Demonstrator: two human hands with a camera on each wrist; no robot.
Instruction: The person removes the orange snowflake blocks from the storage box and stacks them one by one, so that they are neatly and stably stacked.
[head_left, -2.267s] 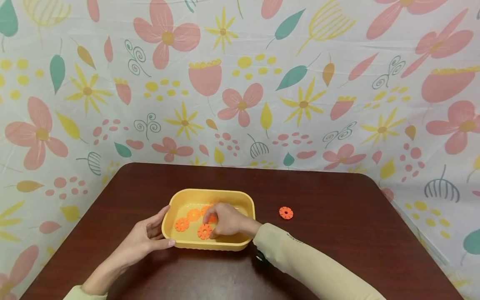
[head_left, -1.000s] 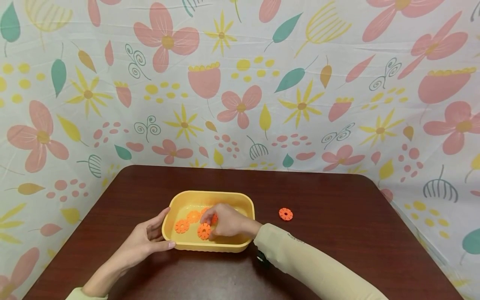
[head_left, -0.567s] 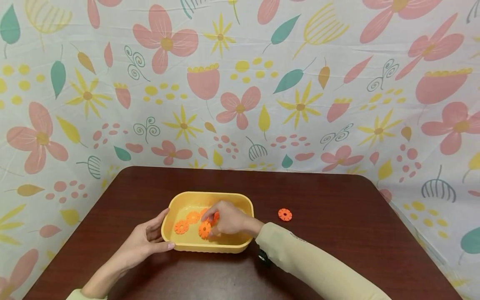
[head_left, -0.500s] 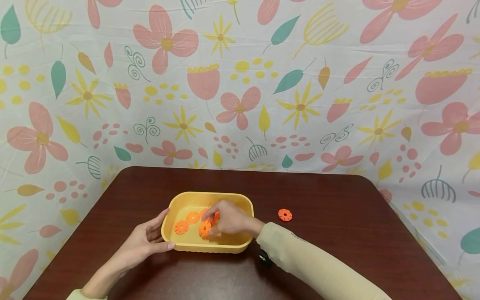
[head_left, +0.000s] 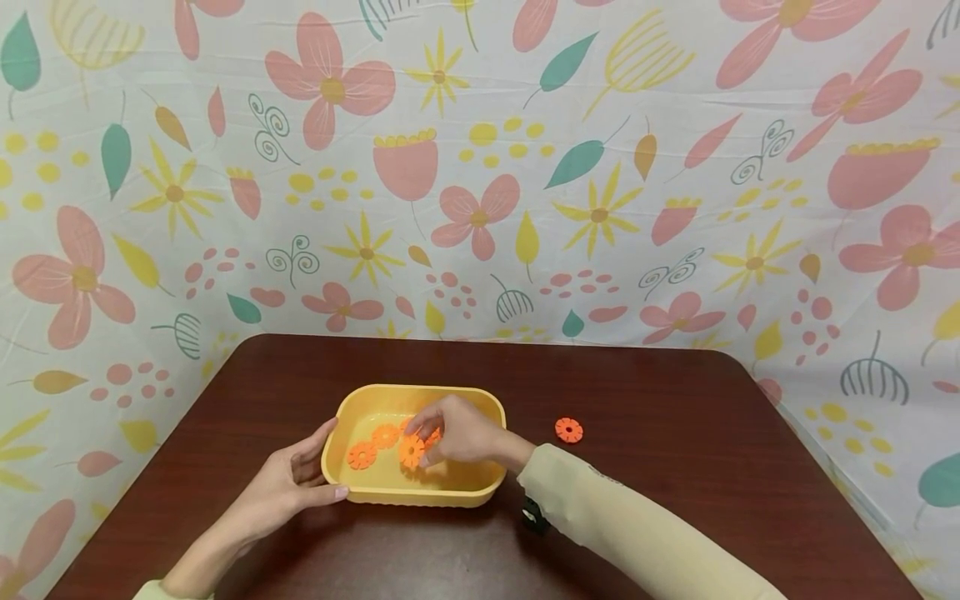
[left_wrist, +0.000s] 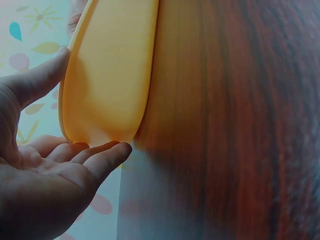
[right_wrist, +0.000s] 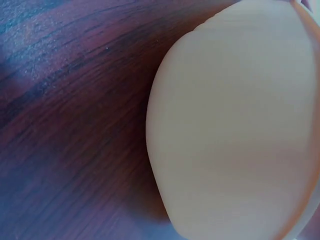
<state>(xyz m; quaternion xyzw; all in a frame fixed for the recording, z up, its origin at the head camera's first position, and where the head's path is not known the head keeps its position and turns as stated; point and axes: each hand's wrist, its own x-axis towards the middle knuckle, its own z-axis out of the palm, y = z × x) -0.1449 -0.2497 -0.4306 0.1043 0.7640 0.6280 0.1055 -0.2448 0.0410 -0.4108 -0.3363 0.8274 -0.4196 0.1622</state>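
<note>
Notched orange disc (head_left: 412,452) now higher, pinched in right hand (head_left: 463,433); rounded tray (head_left: 408,497) gripped by left hand (head_left: 287,481).

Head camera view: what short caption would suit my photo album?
The left hand holds a yellow tub while the right hand pinches an orange disc inside; another disc lies on the table.

White cloth backdrop (head_left: 480,167) fills the background behind the table and down both sides, lightly creased, printed with pink flowers, yellow starbursts, teal leaves and grey swirls. Table (head_left: 660,408): dark reddish-brown, wood grain clear in the wrist views, far corners rounded. Light is fairly even, with a soft sheen on the near tabletop.
</note>
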